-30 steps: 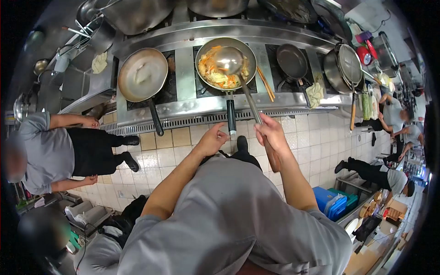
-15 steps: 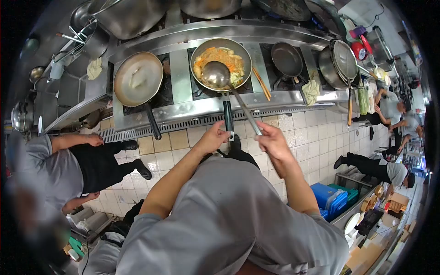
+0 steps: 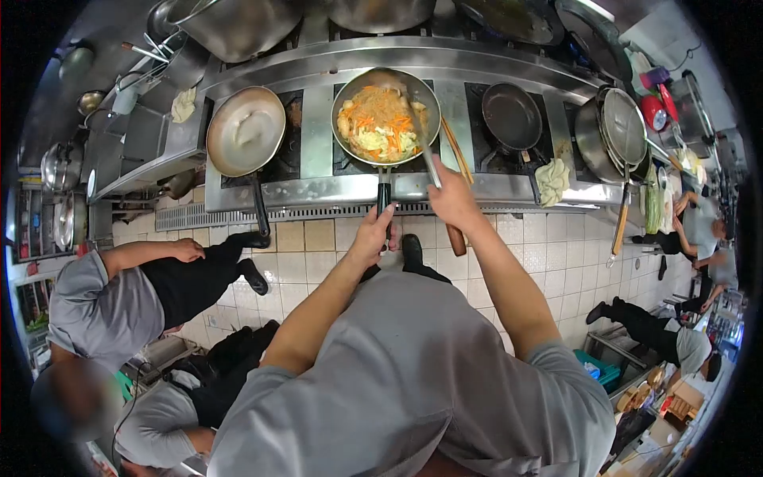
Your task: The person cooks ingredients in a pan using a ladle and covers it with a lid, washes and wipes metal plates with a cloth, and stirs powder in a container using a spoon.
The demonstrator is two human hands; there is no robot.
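Note:
My left hand (image 3: 371, 237) is closed around the black handle of a frying pan (image 3: 339, 141). In the pan lies food (image 3: 380, 115) with orange carrot strips, pale yellow-green pieces and browned chunks. My right hand (image 3: 455, 197) grips the metal shaft of a ladle (image 3: 425, 143), whose wooden handle end sticks out below the fist. The ladle's bowl is smeared by motion at the far side of the pan. A pair of chopsticks (image 3: 455, 149) lies on the stove just right of the pan, close to my right hand.
Left on the stove is a light pan (image 3: 246, 131); right are a small black pan (image 3: 511, 118), a cloth (image 3: 551, 181) and a strainer (image 3: 622, 115) on stacked pans. Large pots (image 3: 238, 30) stand behind. One person (image 3: 127, 286) stands at left, another (image 3: 171, 413) behind; others are right.
My left hand has wrapped around the pan's handle. The ladle has swung from the middle of the food to the pan's far side, and my right hand has moved forward with it.

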